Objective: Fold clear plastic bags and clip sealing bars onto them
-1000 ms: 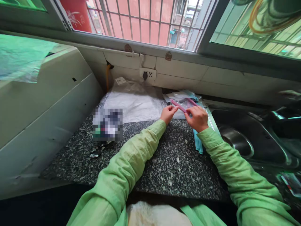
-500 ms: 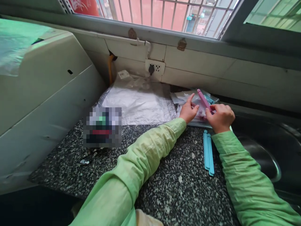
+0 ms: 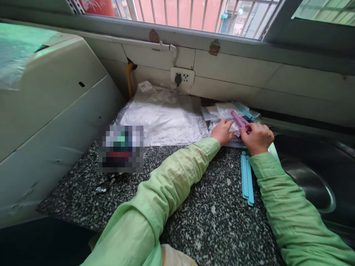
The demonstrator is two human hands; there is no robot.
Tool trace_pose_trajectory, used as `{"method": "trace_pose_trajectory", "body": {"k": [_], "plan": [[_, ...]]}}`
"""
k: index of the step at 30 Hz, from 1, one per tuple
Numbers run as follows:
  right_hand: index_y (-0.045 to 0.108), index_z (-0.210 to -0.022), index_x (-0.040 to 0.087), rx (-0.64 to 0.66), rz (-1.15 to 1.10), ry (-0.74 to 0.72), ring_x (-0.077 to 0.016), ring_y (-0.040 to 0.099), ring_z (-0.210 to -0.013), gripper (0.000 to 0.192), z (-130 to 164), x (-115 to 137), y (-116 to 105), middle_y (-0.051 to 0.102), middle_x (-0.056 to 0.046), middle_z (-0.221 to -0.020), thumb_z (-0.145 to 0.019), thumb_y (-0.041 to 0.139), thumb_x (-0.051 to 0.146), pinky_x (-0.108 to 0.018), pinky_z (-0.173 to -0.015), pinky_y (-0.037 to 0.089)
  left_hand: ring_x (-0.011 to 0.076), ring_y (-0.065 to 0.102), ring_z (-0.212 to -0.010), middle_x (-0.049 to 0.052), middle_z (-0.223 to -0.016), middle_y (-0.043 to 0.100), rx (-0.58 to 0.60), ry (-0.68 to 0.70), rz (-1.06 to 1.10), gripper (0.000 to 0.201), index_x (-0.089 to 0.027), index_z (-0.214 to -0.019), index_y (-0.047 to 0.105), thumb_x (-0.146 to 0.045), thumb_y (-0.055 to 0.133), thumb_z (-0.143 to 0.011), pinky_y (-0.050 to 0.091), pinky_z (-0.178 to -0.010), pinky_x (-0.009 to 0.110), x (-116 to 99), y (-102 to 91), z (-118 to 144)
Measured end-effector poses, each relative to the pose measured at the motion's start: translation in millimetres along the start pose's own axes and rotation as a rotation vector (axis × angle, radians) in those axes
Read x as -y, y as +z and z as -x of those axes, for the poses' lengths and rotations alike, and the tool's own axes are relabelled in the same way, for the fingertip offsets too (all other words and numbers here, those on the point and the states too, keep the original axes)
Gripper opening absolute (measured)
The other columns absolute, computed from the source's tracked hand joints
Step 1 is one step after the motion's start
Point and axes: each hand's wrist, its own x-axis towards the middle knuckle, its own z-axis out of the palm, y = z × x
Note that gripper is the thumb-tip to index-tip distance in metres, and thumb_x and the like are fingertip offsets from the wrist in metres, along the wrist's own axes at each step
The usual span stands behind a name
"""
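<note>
My right hand is closed around a pink bag clip, whose long bar points away to the upper left over the plastic bags. A second pink strip appears beside it, partly hidden by the fingers. My left hand rests at the near left side of the small clear plastic bags, thumb and forefinger apart; its other fingers are mostly hidden. Light blue clips lie among these bags at the back. Two more blue bag clips lie side by side on the speckled counter, nearer than my right hand.
A large clear plastic bag lies flat left of my hands. A blurred-out object is on the counter further left. To the right is a metal sink. A wall socket with a plug is behind, and a white cabinet-like box stands left.
My right hand has lowered the pink clip toward the bags, so it lies flatter. My left hand has drawn its raised forefinger down closer to the thumb.
</note>
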Motion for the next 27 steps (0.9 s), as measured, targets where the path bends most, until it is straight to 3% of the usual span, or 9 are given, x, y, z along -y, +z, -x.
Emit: {"method": "trace_pose_trajectory", "body": {"k": [6, 14, 19, 23, 27], "plan": [[0.063, -0.074, 0.014, -0.033, -0.013, -0.025, -0.0206, 0.049, -0.065, 0.031, 0.8, -0.7, 2.0, 0.061, -0.01, -0.069, -0.075, 0.046, 0.04, -0.03, -0.057, 0.026, 0.0222, 0.053, -0.094, 0.012, -0.102, 0.051, 0.007, 0.004, -0.049, 0.039, -0.013, -0.112, 0.052, -0.023, 0.054, -0.075, 0.042, -0.086, 0.034, 0.4, -1.1, 0.8], [0.065, -0.074, 0.013, 0.019, 0.021, -0.017, -0.0204, 0.05, -0.065, 0.03, 0.7, 2.5, -4.7, 0.062, -0.011, -0.07, -0.075, 0.047, 0.038, -0.029, -0.056, 0.024, 0.0239, 0.052, -0.094, 0.013, -0.1, 0.051, -0.008, 0.034, -0.11, 0.039, -0.01, -0.111, 0.053, -0.026, 0.053, -0.076, 0.043, -0.084, 0.035, -2.9, -3.8, 4.7], [0.065, -0.076, 0.014, -0.02, 0.025, 0.008, -0.0193, 0.049, -0.064, 0.027, -2.9, 5.1, -21.4, 0.062, -0.01, -0.07, -0.075, 0.049, 0.036, -0.029, -0.056, 0.023, 0.0217, 0.051, -0.097, 0.011, -0.102, 0.052, -0.198, -0.016, -0.02, 0.038, -0.014, -0.114, 0.049, -0.029, 0.048, -0.079, 0.042, -0.087, 0.033, -16.9, -7.8, 8.3], [0.065, -0.075, 0.015, -0.022, -0.015, -0.026, -0.0185, 0.049, -0.066, 0.025, -16.8, 19.6, -44.2, 0.063, -0.009, -0.073, -0.075, 0.05, 0.035, -0.029, -0.058, 0.024, 0.0178, 0.053, -0.092, 0.009, -0.102, 0.054, -0.266, -0.079, 0.094, 0.03, -0.014, -0.107, 0.052, -0.024, 0.048, -0.078, 0.042, -0.086, 0.03, -39.3, -30.2, 5.6], [0.064, -0.075, 0.015, -0.014, -0.032, -0.092, -0.0186, 0.051, -0.069, 0.023, -33.9, 53.9, -58.3, 0.063, -0.008, -0.074, -0.075, 0.046, 0.03, -0.028, -0.058, 0.024, 0.0162, 0.054, -0.088, 0.008, -0.096, 0.056, -0.248, -0.031, 0.08, 0.022, -0.014, -0.096, 0.058, -0.022, 0.048, -0.078, 0.043, -0.083, 0.027, -55.0, -76.7, 3.9]]}}
